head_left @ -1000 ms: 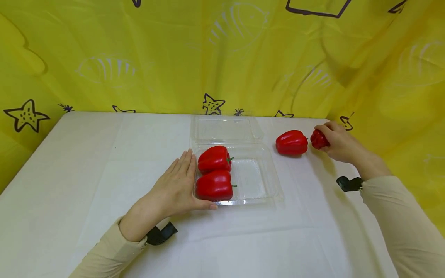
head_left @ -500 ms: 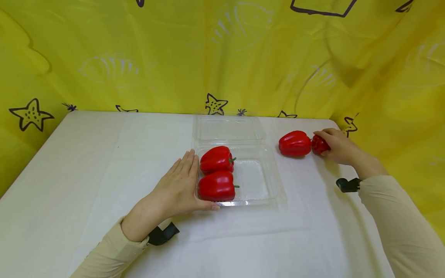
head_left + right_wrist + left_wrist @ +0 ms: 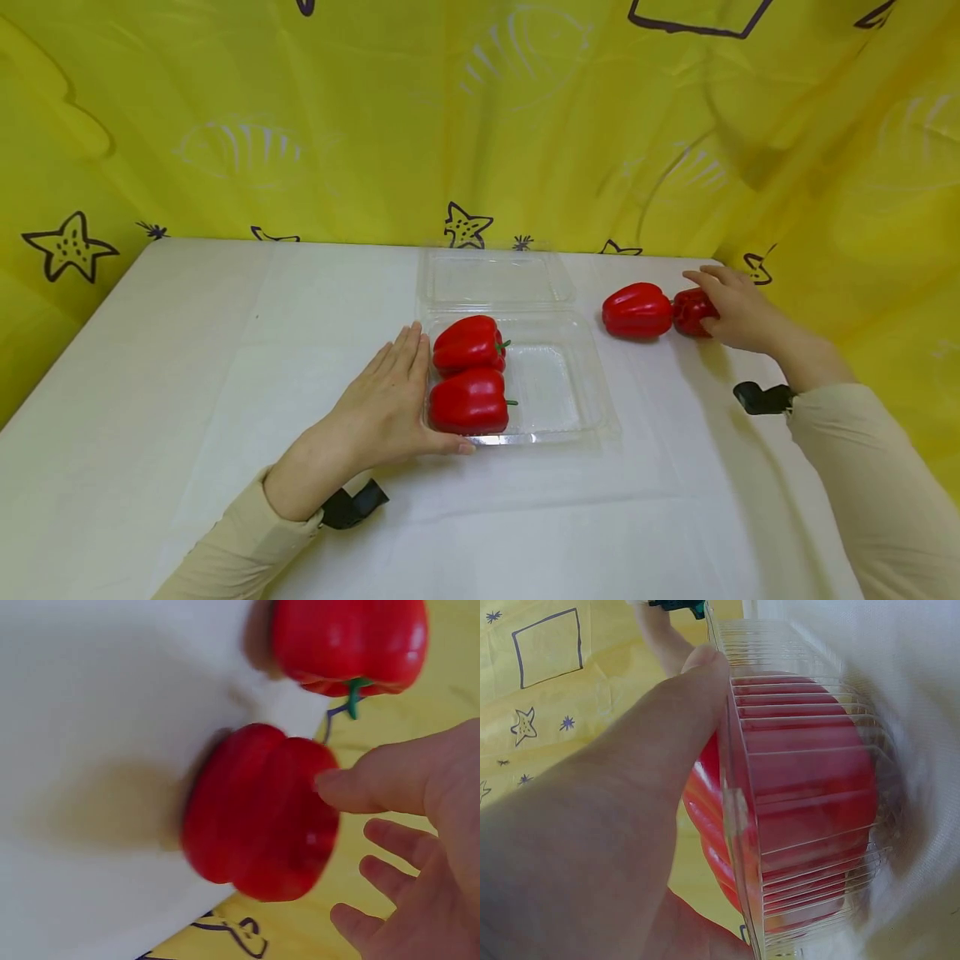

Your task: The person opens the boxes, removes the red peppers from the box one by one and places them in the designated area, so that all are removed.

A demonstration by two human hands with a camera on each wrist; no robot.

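Two red bell peppers, a rear one (image 3: 467,345) and a front one (image 3: 467,403), lie side by side in the left half of a clear plastic clamshell box (image 3: 551,387). Against the box's left wall rests my left hand (image 3: 375,408), fingers straight, thumb along the front rim. The right hand (image 3: 744,313) is at a third bell pepper (image 3: 688,313) on the table. In the right wrist view, its thumb overlaps that pepper (image 3: 259,817) while the other fingers are spread away from it. A fourth bell pepper (image 3: 636,312) lies just left of the third, near its stem end.
The box's clear lid (image 3: 495,279) is folded back flat toward the rear of the white table (image 3: 225,400). A yellow curtain (image 3: 360,125) with sea-creature drawings hangs behind and at both sides.
My right hand has shifted the third pepper left, up close to the fourth, and its fingers have since loosened and drawn back from it. The left hand stays at the box.
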